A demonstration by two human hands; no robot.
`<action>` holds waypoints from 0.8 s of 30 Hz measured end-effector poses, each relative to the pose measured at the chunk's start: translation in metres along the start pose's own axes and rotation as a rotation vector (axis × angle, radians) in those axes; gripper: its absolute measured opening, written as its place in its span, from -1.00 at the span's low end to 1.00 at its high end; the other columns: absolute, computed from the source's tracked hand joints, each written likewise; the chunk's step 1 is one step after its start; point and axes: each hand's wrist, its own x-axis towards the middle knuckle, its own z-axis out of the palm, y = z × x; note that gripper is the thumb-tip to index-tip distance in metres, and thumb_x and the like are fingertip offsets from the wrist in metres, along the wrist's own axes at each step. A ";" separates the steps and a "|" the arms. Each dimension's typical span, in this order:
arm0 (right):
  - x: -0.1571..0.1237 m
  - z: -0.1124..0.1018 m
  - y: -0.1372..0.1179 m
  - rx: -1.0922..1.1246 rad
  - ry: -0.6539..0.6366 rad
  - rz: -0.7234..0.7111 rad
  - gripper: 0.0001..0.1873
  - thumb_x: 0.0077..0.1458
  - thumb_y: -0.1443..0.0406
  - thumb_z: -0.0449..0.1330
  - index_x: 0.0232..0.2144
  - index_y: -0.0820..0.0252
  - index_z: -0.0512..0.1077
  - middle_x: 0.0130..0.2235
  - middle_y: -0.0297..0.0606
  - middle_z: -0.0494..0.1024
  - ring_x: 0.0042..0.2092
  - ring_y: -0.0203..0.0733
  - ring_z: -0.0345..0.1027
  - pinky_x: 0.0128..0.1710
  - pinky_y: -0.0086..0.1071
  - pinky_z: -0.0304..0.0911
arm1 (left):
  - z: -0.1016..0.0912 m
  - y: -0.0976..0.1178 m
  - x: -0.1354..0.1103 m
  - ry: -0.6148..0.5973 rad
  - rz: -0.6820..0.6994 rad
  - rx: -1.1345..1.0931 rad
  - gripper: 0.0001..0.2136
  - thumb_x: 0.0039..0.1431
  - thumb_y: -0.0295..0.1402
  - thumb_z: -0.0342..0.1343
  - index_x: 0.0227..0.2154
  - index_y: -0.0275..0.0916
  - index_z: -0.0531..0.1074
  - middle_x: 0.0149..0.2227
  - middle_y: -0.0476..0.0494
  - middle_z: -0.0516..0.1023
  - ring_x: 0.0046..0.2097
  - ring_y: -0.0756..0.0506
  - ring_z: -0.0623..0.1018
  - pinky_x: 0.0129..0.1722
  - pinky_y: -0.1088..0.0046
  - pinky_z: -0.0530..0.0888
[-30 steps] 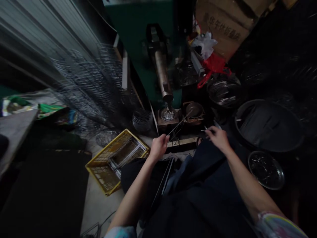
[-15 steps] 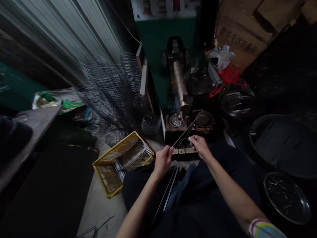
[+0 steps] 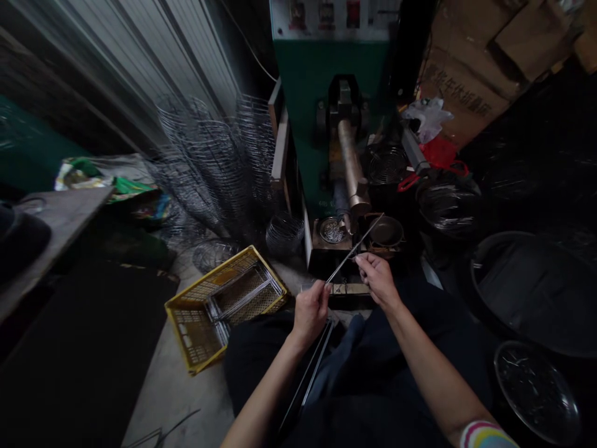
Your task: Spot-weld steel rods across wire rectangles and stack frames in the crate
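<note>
My left hand [image 3: 310, 311] is closed round a thin metal wire rod [image 3: 354, 250] that slants up to the right toward the green machine [image 3: 326, 74]. My right hand [image 3: 377, 279] pinches the same rod a little higher up. More long wire rods [image 3: 311, 373] lie across my lap, below the left hand. Just beyond the hands stand the machine's metal cylinder [image 3: 351, 163] and a small dish of tiny metal pieces [image 3: 332, 230]. A dark round bowl [image 3: 386, 231] sits to the right of the rod's tip.
A yellow plastic crate [image 3: 224, 305] holding a wire tray stands on the floor at the left. Stacked wire frames [image 3: 209, 162] lean behind it. A large black basin [image 3: 536, 286] and a shallow pan of bits [image 3: 536, 389] are at the right. Cardboard boxes [image 3: 466, 68] at the back.
My right hand came in from the right and took hold of the rod near my left hand. The view swung up and left, bringing the machine's panel into sight.
</note>
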 end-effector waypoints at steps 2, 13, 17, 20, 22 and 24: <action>0.000 0.001 -0.001 0.009 -0.008 -0.015 -0.68 0.00 0.08 0.30 -0.47 0.23 0.42 -0.64 -0.49 0.18 -0.64 -0.47 -0.08 -0.68 -0.55 -0.18 | -0.001 0.001 0.001 0.016 0.009 0.004 -0.70 0.33 -0.29 -0.12 -0.55 -0.20 0.18 -0.60 0.06 0.24 -0.57 0.05 0.22 -0.50 0.49 0.12; 0.011 0.002 -0.009 0.083 -0.016 -0.016 -0.66 -0.07 0.07 0.34 -0.45 0.24 0.43 -0.64 -0.51 0.19 -0.65 -0.49 -0.09 -0.70 -0.56 -0.17 | 0.003 0.005 0.010 0.046 0.025 -0.035 -0.71 0.33 -0.32 -0.10 -0.55 -0.20 0.17 -0.61 0.08 0.19 -0.56 0.06 0.22 -0.49 0.50 0.12; 0.018 0.002 -0.010 0.075 -0.017 -0.029 -0.65 -0.07 0.07 0.34 -0.44 0.24 0.43 -0.65 -0.51 0.19 -0.66 -0.50 -0.09 -0.70 -0.56 -0.18 | 0.003 0.005 0.015 0.048 0.001 -0.048 -0.71 0.33 -0.29 -0.10 -0.54 -0.20 0.18 -0.60 0.07 0.19 -0.55 0.05 0.23 -0.48 0.50 0.14; 0.021 0.003 -0.010 0.083 -0.024 -0.036 -0.66 -0.08 0.07 0.34 -0.45 0.24 0.42 -0.65 -0.51 0.18 -0.65 -0.50 -0.10 -0.70 -0.56 -0.20 | 0.004 0.004 0.017 0.039 -0.018 -0.054 -0.71 0.33 -0.27 -0.10 -0.54 -0.20 0.19 -0.60 0.07 0.19 -0.55 0.05 0.23 -0.47 0.50 0.14; 0.024 0.004 -0.009 0.094 -0.035 -0.041 -0.66 -0.08 0.08 0.34 -0.48 0.23 0.40 -0.64 -0.51 0.17 -0.65 -0.51 -0.11 -0.70 -0.56 -0.20 | 0.004 0.003 0.019 0.036 -0.032 -0.056 -0.70 0.33 -0.26 -0.10 -0.54 -0.20 0.20 -0.61 0.08 0.19 -0.55 0.05 0.23 -0.47 0.50 0.14; 0.026 0.004 -0.010 0.104 -0.040 -0.044 -0.67 -0.08 0.09 0.34 -0.50 0.21 0.37 -0.64 -0.51 0.17 -0.65 -0.50 -0.11 -0.70 -0.56 -0.19 | 0.004 0.003 0.021 0.037 -0.044 -0.056 -0.69 0.33 -0.24 -0.11 -0.54 -0.20 0.21 -0.61 0.08 0.18 -0.55 0.05 0.23 -0.47 0.50 0.14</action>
